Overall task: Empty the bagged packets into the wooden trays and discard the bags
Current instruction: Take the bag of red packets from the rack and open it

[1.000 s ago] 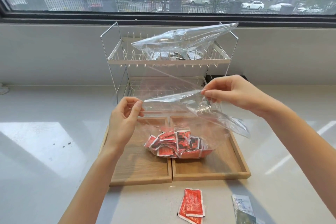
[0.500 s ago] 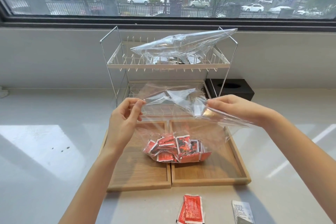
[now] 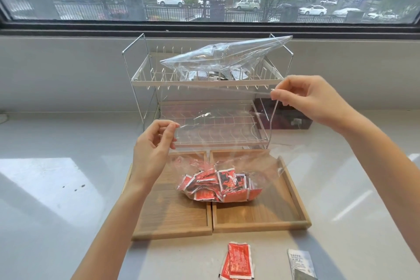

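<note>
A clear plastic bag hangs over two wooden trays, its mouth pulled wide. My left hand pinches the bag's left top edge. My right hand pinches the right top edge, held higher. Several red packets lie heaped in the bag's bottom, which rests across the seam between the left tray and the right tray. A second clear bag with dark packets lies on the top shelf of a white wire rack.
Loose red packets and a white and grey packet lie on the grey counter in front of the trays. A dark box stands behind the rack's right side. The window ledge runs along the back.
My right hand has risen and moved right, stretching the bag's mouth open wide. My left hand has stayed near the same spot. The packets still lie in the bag's bottom.
</note>
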`<action>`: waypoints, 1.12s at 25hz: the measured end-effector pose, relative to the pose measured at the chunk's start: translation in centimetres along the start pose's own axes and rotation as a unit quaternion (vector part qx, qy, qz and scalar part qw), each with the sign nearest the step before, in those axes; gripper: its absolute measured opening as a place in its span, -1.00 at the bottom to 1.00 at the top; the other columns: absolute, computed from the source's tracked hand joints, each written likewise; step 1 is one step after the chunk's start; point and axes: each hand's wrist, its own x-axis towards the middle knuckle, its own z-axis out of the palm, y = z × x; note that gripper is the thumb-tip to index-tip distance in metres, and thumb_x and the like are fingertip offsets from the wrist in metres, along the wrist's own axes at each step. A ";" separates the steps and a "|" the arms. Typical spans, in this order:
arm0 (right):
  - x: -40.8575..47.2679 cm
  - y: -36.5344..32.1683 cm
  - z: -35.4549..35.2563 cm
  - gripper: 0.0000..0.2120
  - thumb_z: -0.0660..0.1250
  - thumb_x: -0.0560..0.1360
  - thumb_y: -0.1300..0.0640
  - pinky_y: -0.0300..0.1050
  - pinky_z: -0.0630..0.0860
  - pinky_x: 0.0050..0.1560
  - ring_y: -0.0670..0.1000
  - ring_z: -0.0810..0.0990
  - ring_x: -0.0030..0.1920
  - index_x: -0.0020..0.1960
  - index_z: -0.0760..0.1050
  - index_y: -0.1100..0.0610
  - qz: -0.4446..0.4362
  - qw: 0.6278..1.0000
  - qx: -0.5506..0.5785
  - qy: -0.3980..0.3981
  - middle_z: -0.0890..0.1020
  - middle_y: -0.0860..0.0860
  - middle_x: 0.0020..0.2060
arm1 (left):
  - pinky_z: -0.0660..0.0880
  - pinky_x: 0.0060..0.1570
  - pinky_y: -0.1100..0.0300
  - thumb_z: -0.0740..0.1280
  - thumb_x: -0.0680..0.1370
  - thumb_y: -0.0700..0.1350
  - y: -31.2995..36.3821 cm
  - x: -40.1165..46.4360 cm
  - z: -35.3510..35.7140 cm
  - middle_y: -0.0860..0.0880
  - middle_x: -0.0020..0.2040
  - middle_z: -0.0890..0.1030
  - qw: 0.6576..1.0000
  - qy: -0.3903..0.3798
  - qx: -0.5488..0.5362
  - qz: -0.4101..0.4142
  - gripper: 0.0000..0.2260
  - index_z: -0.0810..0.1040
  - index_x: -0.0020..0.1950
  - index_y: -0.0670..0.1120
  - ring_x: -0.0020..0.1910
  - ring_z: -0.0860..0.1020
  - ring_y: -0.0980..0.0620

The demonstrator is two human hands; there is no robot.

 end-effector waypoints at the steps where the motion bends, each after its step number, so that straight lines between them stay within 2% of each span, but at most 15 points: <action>1: 0.1 -0.3 0.0 -0.86 0.36 0.42 0.06 -0.52 0.36 -0.30 -0.27 0.47 -0.41 -0.31 0.51 -0.07 -0.018 0.999 -0.025 0.024 0.55 -0.21 -0.46 | 0.38 -0.33 0.50 0.26 0.52 -0.04 0.2 0.1 -0.1 0.11 -0.37 0.54 1.000 0.002 -0.002 0.004 -0.88 0.55 -0.18 0.09 -0.39 0.49 0.24; 5: 0.1 -1.2 0.3 -0.92 0.36 0.43 0.06 -0.45 0.40 -0.28 -0.25 0.49 -0.37 -0.24 0.53 -0.05 -0.060 0.993 -0.048 0.092 0.55 -0.15 -0.35 | 0.43 -0.30 0.45 0.26 0.52 -0.09 0.8 0.8 -0.4 0.21 -0.32 0.61 1.000 0.012 -0.017 0.017 -0.85 0.55 -0.20 0.12 -0.33 0.54 0.23; 7: -0.2 -0.9 0.6 -0.89 0.26 0.50 0.05 -0.41 0.45 -0.22 -0.24 0.54 -0.35 -0.16 0.54 -0.06 -0.040 0.995 0.010 0.088 0.58 -0.12 -0.32 | 0.44 -0.31 0.44 0.26 0.52 -0.11 0.8 1.0 -0.4 0.24 -0.31 0.61 0.999 0.024 -0.021 0.006 -0.84 0.55 -0.20 0.11 -0.33 0.55 0.23; 10: -2.1 0.9 1.8 -0.79 0.09 0.56 -0.01 -0.33 0.50 -0.09 -0.21 0.60 -0.16 0.12 0.43 -0.04 -0.004 0.985 0.126 0.121 0.61 -0.08 -0.13 | 0.44 -0.33 0.45 0.26 0.53 -0.13 0.6 1.1 -0.2 0.17 -0.33 0.60 0.999 0.041 -0.030 -0.006 -0.83 0.55 -0.20 0.09 -0.34 0.54 0.24; 12: -4.2 2.8 3.2 -0.59 0.13 0.48 -0.15 -0.34 0.49 0.03 -0.21 0.57 0.03 0.28 0.29 -0.04 0.015 0.977 0.163 0.134 0.57 -0.09 0.03 | 0.45 -0.33 0.45 0.25 0.53 -0.14 0.6 1.3 0.0 0.11 -0.29 0.58 0.998 0.045 -0.035 -0.007 -0.84 0.54 -0.19 0.07 -0.35 0.54 0.25; 15: -7.4 5.5 6.2 -0.15 0.19 0.19 -0.50 -0.41 0.37 0.16 -0.28 0.44 0.19 0.36 0.10 -0.14 0.091 0.983 0.142 0.074 0.43 -0.17 0.23 | 0.47 -0.31 0.43 0.25 0.53 -0.14 0.6 1.6 0.2 0.06 -0.25 0.58 0.998 0.045 -0.042 -0.013 -0.86 0.54 -0.17 0.05 -0.35 0.54 0.25; 17: -9.0 7.5 8.7 -0.01 0.23 0.06 -0.55 -0.21 0.30 0.28 -0.17 0.37 0.26 0.37 0.02 -0.20 0.165 0.979 0.119 0.014 0.33 -0.17 0.30 | 0.47 -0.31 0.43 0.24 0.53 -0.15 0.5 1.8 0.4 0.07 -0.27 0.57 0.998 0.046 -0.048 -0.022 -0.86 0.54 -0.17 0.05 -0.35 0.54 0.24; 19: -10.2 8.9 11.3 -0.03 0.37 0.16 -0.39 -0.16 0.32 0.29 -0.15 0.37 0.27 0.42 -0.03 -0.17 0.228 0.961 0.145 -0.060 0.32 -0.13 0.33 | 0.48 -0.30 0.42 0.24 0.54 -0.15 0.4 1.9 0.5 0.07 -0.27 0.56 0.997 0.048 -0.053 -0.028 -0.86 0.54 -0.17 0.05 -0.34 0.55 0.24; 20: -10.5 9.4 12.5 -0.09 0.44 0.28 -0.16 -0.24 0.42 0.19 -0.21 0.47 0.18 0.43 -0.05 -0.14 0.256 0.942 0.198 -0.087 0.38 -0.11 0.28 | 0.48 -0.30 0.41 0.24 0.54 -0.14 0.3 2.0 0.5 0.07 -0.27 0.56 0.997 0.047 -0.054 -0.029 -0.86 0.54 -0.16 0.05 -0.33 0.56 0.23; 21: -10.7 9.9 13.8 -0.14 0.44 0.35 0.09 -0.33 0.53 -0.01 -0.28 0.57 0.02 0.43 -0.05 -0.13 0.274 0.921 0.252 -0.113 0.45 -0.12 0.16 | 0.49 -0.29 0.41 0.24 0.54 -0.14 0.2 2.0 0.5 0.07 -0.27 0.56 0.997 0.044 -0.055 -0.029 -0.86 0.54 -0.16 0.05 -0.33 0.56 0.23; 22: -10.8 10.5 14.8 -0.15 0.42 0.37 0.27 -0.40 0.55 -0.21 -0.32 0.61 -0.12 0.42 -0.04 -0.12 0.284 0.909 0.274 -0.131 0.47 -0.15 0.07 | 0.49 -0.28 0.40 0.24 0.54 -0.14 0.2 2.0 0.6 0.07 -0.27 0.56 0.997 0.038 -0.055 -0.027 -0.86 0.53 -0.16 0.05 -0.32 0.57 0.22; 23: -10.9 11.2 15.6 -0.16 0.40 0.37 0.34 -0.41 0.54 -0.28 -0.31 0.62 -0.15 0.41 0.00 -0.13 0.286 0.908 0.274 -0.135 0.48 -0.15 0.05 | 0.50 -0.28 0.40 0.24 0.54 -0.14 0.1 1.9 0.7 0.07 -0.27 0.56 0.998 0.032 -0.054 -0.023 -0.86 0.53 -0.15 0.05 -0.31 0.57 0.22; 24: -10.8 11.8 16.2 -0.19 0.39 0.37 0.36 -0.36 0.56 -0.25 -0.27 0.63 -0.12 0.39 0.05 -0.13 0.289 0.909 0.270 -0.129 0.49 -0.14 0.06 | 0.49 -0.29 0.40 0.24 0.54 -0.15 0.0 1.9 0.8 0.06 -0.27 0.56 0.998 0.027 -0.053 -0.018 -0.86 0.53 -0.15 0.05 -0.31 0.57 0.22; 26: -10.7 12.4 16.7 -0.24 0.41 0.36 0.33 -0.32 0.56 -0.20 -0.24 0.63 -0.09 0.36 0.13 -0.15 0.296 0.913 0.257 -0.113 0.49 -0.21 0.04 | 0.48 -0.30 0.40 0.24 0.53 -0.16 -0.2 1.9 0.9 0.06 -0.27 0.57 0.998 0.024 -0.052 -0.010 -0.86 0.54 -0.15 0.05 -0.32 0.57 0.22; 28: -10.7 12.7 16.6 -0.27 0.44 0.34 0.27 -0.37 0.54 -0.20 -0.30 0.61 -0.09 0.29 0.16 -0.24 0.280 0.927 0.206 -0.140 0.45 -0.30 0.00 | 0.48 -0.30 0.40 0.24 0.53 -0.16 -0.3 2.1 1.0 0.07 -0.26 0.57 0.998 0.022 -0.053 -0.007 -0.86 0.54 -0.15 0.04 -0.32 0.58 0.22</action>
